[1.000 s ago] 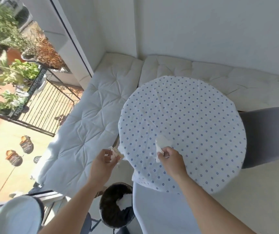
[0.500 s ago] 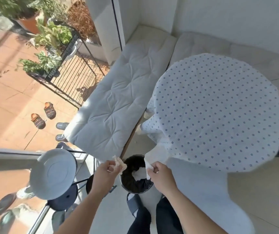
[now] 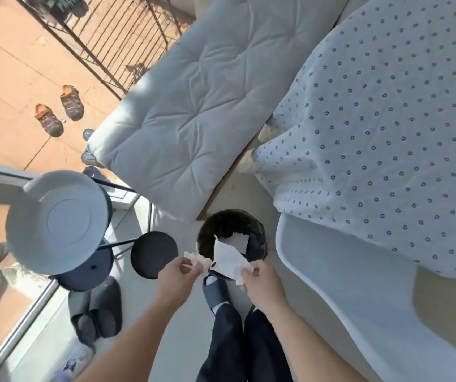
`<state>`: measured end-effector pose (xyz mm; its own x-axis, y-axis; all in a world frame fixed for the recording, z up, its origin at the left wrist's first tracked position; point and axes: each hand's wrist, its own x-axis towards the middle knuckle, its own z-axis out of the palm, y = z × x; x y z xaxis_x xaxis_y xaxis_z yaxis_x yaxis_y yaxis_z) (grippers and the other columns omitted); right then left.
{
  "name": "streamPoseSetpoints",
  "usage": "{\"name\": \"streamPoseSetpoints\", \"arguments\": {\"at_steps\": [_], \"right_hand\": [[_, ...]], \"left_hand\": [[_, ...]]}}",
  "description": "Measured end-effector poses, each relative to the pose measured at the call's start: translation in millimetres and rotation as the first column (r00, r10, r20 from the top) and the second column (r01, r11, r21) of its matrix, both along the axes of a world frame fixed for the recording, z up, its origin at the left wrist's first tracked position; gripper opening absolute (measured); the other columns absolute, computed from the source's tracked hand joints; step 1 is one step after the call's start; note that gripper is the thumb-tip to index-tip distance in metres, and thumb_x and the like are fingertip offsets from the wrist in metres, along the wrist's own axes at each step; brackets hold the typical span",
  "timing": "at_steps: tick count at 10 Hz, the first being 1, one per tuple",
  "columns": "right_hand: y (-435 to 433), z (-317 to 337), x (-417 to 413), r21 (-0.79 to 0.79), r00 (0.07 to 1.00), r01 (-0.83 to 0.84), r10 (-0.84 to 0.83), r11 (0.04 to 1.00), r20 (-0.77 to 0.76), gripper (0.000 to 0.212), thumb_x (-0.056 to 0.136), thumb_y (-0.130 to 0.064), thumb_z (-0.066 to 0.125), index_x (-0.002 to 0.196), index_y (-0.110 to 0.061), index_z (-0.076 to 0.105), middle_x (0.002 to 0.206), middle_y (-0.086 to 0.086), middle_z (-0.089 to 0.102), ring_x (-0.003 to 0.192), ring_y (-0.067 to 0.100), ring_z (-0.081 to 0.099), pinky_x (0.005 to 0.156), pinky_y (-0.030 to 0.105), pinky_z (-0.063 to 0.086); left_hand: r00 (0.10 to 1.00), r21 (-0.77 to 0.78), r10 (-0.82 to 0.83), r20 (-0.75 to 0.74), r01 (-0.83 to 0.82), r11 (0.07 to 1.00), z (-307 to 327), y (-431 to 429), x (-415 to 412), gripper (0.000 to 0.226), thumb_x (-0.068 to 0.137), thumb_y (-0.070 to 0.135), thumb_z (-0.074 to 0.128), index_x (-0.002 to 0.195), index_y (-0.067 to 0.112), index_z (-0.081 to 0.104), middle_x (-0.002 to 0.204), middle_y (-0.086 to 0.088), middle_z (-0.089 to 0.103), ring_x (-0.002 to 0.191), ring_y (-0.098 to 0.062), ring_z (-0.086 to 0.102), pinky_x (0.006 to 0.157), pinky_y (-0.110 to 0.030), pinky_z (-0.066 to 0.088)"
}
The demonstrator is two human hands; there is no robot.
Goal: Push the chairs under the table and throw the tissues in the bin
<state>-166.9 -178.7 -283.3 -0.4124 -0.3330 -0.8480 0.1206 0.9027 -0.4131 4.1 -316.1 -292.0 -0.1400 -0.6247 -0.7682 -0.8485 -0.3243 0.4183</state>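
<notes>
The black bin [image 3: 232, 238] stands on the floor between the grey cushion [image 3: 193, 106] and the white chair [image 3: 345, 271], with one white tissue already lying inside it against the dark liner. Both hands hover at its near rim. The left hand [image 3: 178, 279] is pinched shut on a small crumpled tissue [image 3: 198, 260] at the bin's left edge. The right hand [image 3: 262, 285] is closed on a larger white tissue [image 3: 229, 257] that hangs over the bin's opening. That makes three tissues in sight: two held, one in the bin.

One chair shows, its pale seat tucked partly beneath the dotted cloth of the round tabletop [image 3: 386, 119], just right of the bin. To the left stands a small side table with a pale round tray [image 3: 56, 219] and two dark round discs below it. A pair of dark slippers [image 3: 97, 312] lies on the floor beside it. The person's slippered foot [image 3: 216, 290] touches the bin's near side. Beyond the glass, two brown sandals [image 3: 58, 111] sit on the terrace near a black railing [image 3: 105, 37].
</notes>
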Motion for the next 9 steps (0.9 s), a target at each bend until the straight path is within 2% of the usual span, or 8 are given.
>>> {"name": "streamPoseSetpoints", "arguments": {"at_steps": [1,3,4,5,6,7,8,9], "right_hand": [[3.3,-37.4,6.8,0.029,1.0,0.027,-0.027,0.999,0.001,0.012,0.095,-0.033,0.054,0.099,-0.026,0.063,0.086,0.0,0.076,0.075,0.018,0.068,0.066,0.033,0.051],[6.6,-87.9,15.1,0.074,0.998,0.063,-0.063,0.995,0.009,0.01,0.094,-0.027,0.056,0.095,-0.022,0.064,0.078,0.003,0.076,0.064,0.015,0.062,0.063,0.03,0.047],[6.9,-100.0,16.0,0.07,0.996,0.089,-0.089,0.994,-0.005,0.009,0.096,-0.027,0.056,0.095,-0.023,0.064,0.076,0.003,0.076,0.067,0.017,0.064,0.064,0.031,0.049],[8.0,-110.1,16.1,0.071,0.996,0.093,-0.093,0.993,-0.013,0.009,0.096,-0.028,0.056,0.093,-0.027,0.064,0.074,0.002,0.076,0.07,0.02,0.069,0.072,0.04,0.057],[10.1,-116.5,14.2,0.059,0.995,0.103,-0.103,0.993,0.003,0.01,0.097,-0.028,0.057,0.099,-0.033,0.065,0.077,-0.003,0.078,0.067,0.015,0.071,0.078,0.041,0.059],[12.2,-115.8,11.4,0.023,0.992,0.122,-0.122,0.992,0.021,0.02,0.098,-0.029,0.059,0.116,-0.03,0.066,0.098,-0.014,0.076,0.066,0.004,0.074,0.083,0.039,0.062],[14.2,-106.6,7.8,0.016,0.994,0.106,-0.106,0.994,0.017,0.021,0.099,-0.032,0.059,0.119,-0.03,0.066,0.1,-0.018,0.074,0.069,-0.001,0.073,0.08,0.033,0.06],[13.8,-92.5,7.7,0.0,0.992,0.124,-0.124,0.992,0.012,0.022,0.098,-0.033,0.058,0.118,-0.029,0.066,0.093,-0.013,0.076,0.068,0.001,0.071,0.071,0.027,0.054]], "left_hand": [[1.0,0.012,-0.006,-0.009,0.006,1.0,-36.5,6.8,-7.8,0.017,0.092,0.035,0.075,0.084,0.022,0.068,0.08,0.005,0.074,0.075,-0.013,0.068,0.059,-0.023,0.044],[1.0,0.037,-0.025,0.012,0.024,0.999,-90.7,19.4,-16.2,0.02,0.095,0.038,0.069,0.09,0.019,0.069,0.086,0.007,0.075,0.075,-0.007,0.066,0.057,-0.022,0.044],[0.998,0.036,-0.051,0.032,0.05,0.998,-105.6,23.8,-19.6,0.021,0.096,0.036,0.068,0.086,0.017,0.065,0.084,0.007,0.073,0.071,-0.006,0.062,0.055,-0.022,0.04],[0.998,0.048,-0.063,0.018,0.062,0.997,-115.8,26.0,-23.4,0.025,0.096,0.036,0.069,0.091,0.012,0.067,0.086,0.004,0.073,0.076,-0.014,0.064,0.058,-0.023,0.043],[0.997,0.092,-0.071,-0.007,0.071,0.993,-123.8,26.6,-26.7,0.031,0.095,0.04,0.071,0.11,0.014,0.069,0.091,0.004,0.075,0.083,-0.017,0.069,0.063,-0.025,0.047],[0.993,0.168,-0.105,-0.048,0.112,0.979,-130.6,27.9,-28.4,0.05,0.095,0.04,0.072,0.139,0.022,0.058,0.1,0.007,0.075,0.088,-0.015,0.072,0.066,-0.024,0.049],[0.989,0.175,-0.143,-0.038,0.148,0.973,-126.8,30.2,-31.6,0.053,0.096,0.039,0.07,0.143,0.02,0.056,0.102,0.007,0.075,0.092,-0.015,0.072,0.08,-0.03,0.055],[0.989,0.161,-0.143,-0.023,0.145,0.976,-115.9,30.4,-33.4,0.047,0.099,0.037,0.066,0.141,0.02,0.056,0.104,0.005,0.074,0.095,-0.016,0.071,0.079,-0.029,0.052]]}}
